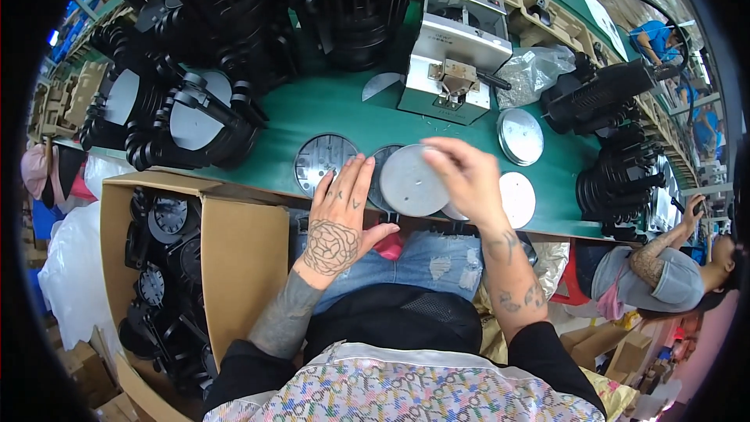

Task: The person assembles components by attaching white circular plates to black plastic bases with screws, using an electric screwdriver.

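Note:
My right hand (pixel 472 185) grips the right edge of a flat grey metal disc (pixel 411 184), thumb and fingers at its rim. The disc is tilted above a dark round part (pixel 380 162), hiding most of it. To the left, a black round plastic base (pixel 322 158) with a ribbed inside lies at the table's front edge. My left hand (pixel 337 223) has its fingers stretched out over that base's right side, thumb apart, and holds nothing. Right of my right hand lies a pale disc (pixel 518 200), with a stack of shiny metal discs (pixel 521 137) beyond it.
A metal machine (pixel 457 59) stands on the green table (pixel 312 105). Stacks of black parts (pixel 355 12) crowd the back and both sides. A clear plastic bag (pixel 535 74) lies by the machine. At left, an open carton (pixel 246 266) holds black parts. A co-worker (pixel 664 273) sits at right.

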